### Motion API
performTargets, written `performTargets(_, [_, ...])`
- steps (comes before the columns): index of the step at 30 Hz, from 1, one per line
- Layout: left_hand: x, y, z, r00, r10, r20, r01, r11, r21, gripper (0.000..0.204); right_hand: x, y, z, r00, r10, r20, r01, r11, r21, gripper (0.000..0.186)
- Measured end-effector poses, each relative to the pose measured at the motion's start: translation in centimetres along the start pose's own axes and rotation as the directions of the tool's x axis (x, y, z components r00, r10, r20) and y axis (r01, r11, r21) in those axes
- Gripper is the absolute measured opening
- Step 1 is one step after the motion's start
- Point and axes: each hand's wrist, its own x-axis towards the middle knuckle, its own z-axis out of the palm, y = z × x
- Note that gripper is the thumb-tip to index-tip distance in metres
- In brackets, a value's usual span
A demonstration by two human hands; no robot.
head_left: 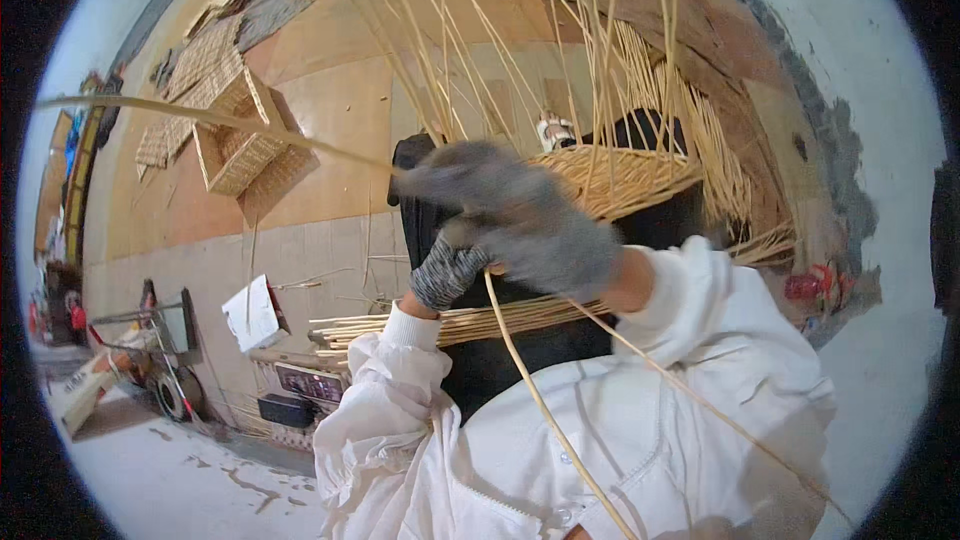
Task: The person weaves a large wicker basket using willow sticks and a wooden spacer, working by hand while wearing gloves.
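Note:
A woven wicker panel (630, 183) lies over my dark-clad knees, with long wicker stakes rising from its weave toward the far side. My right hand (520, 215), in a grey knit glove and smeared by motion, crosses above my left. A long wicker rod (250, 125) stretches from its fingers out to the far left. My left hand (450, 267), in a matching glove, is closed at the near left edge of the work; the right hand partly hides its fingers. From beneath the hands another wicker rod (530, 385) runs down across my white jacket.
A bundle of rods (475, 323) lies across my lap. More rods (725, 165) fan out on the right. At the far left stands an open woven box (245, 135); near it on the floor is a white sheet (254, 314). A wheeled cart (170, 385) stands lower left.

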Motion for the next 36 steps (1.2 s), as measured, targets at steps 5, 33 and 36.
performTargets(5, [1.3, 2.8, 0.2, 0.905, -0.410, 0.114, 0.405, 0.750, -0.523, 0.019, -8.4, 0.1, -10.4, 0.702, 0.652, -0.285, -0.694, 0.716, -0.071, 0.047])
performTargets(33, [-0.4, 1.5, 0.9, 0.932, -0.326, 0.158, 0.360, 0.788, -0.499, 0.037, -11.5, 5.7, -4.8, 0.994, 0.083, 0.074, -0.013, 0.747, -0.665, 0.045])
performTargets(36, [-0.6, 1.3, 1.8, 0.940, -0.322, 0.112, 0.334, 0.802, -0.495, 0.058, -16.0, 9.2, -7.3, 0.867, 0.390, -0.310, -0.432, 0.898, -0.078, 0.033])
